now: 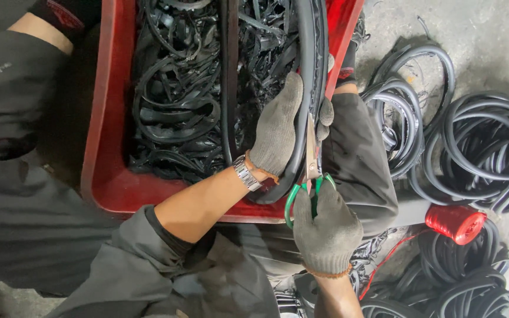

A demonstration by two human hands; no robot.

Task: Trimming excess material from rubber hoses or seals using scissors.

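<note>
Overhead, the left hand (276, 126), gloved, clamps its fingers around a black rubber strip (308, 76) held above the red bin (104, 176). The right hand (325, 229) grips green-handled scissors (311, 171), fingers closed through the loops, blades against the strip. For a clean cut, keep the strip taut and the left fingers clear of the blades.

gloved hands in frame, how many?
2. Left hand grips the black rubber strip over the red bin; right hand holds green-handled scissors below it. None hidden, apparently.
</note>
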